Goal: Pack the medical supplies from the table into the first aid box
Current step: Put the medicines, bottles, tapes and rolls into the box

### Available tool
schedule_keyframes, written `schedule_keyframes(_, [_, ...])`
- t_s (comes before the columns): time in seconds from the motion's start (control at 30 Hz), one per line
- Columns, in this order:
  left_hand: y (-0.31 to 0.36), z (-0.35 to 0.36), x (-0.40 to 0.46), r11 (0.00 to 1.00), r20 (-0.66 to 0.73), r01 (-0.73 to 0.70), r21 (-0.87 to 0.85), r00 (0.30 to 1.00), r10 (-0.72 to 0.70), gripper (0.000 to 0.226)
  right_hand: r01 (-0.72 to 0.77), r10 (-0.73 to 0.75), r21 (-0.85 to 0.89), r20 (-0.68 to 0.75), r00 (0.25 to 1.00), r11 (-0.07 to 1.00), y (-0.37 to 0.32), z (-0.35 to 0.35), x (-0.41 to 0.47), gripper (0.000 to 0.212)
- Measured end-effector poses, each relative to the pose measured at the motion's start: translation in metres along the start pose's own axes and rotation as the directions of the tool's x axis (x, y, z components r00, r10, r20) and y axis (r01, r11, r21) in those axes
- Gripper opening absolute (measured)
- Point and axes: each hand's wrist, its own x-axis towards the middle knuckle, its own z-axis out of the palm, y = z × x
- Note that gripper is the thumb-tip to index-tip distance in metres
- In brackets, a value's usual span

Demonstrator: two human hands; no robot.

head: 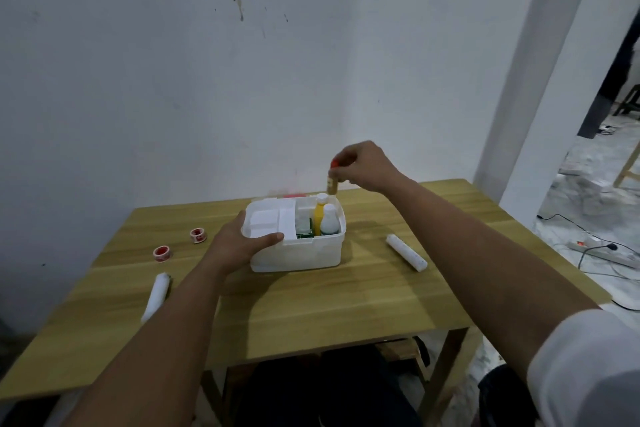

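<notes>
A white first aid box (304, 253) stands open in the middle of the wooden table (311, 308). Inside it are white packets (266, 222), a yellow bottle (319, 210) and a white bottle (329, 224). My left hand (242, 239) grips the box's left front rim. My right hand (367, 165) holds a small brown bottle with a red cap (332, 182) upright by its top, just above the box's back right corner. Two red tape rolls (162, 253) (198, 235) and a white bandage roll (156, 295) lie at the left. Another bandage roll (407, 251) lies at the right.
A white wall rises right behind the table. To the right the floor holds a power strip (602, 250) with cables. A wooden stool (401, 354) sits under the table. The box's red-trimmed lid (294, 196) lies behind the box.
</notes>
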Motion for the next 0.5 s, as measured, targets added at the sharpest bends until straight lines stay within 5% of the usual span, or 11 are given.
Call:
schedule_keyframes(0.17, [0.001, 0.000, -0.001, 0.999, 0.018, -0.008, 0.042, 1.000, 0.008, 0.107, 0.181, -0.122, -0.226, 0.251, 0.960, 0.957, -0.027, 0.027, -0.004, 0.024])
schedule_keyframes(0.27, [-0.001, 0.001, 0.000, 0.999, 0.027, -0.012, 0.049, 1.000, 0.011, 0.101, 0.254, -0.115, -0.409, 0.333, 0.936, 0.876, -0.022, 0.048, -0.006, 0.021])
schedule_keyframes(0.5, [-0.004, 0.001, 0.003, 0.998, 0.018, -0.016, 0.053, 1.000, 0.015, 0.093, 0.271, -0.035, -0.642, 0.356, 0.934, 0.718, -0.015, 0.067, -0.011, 0.020])
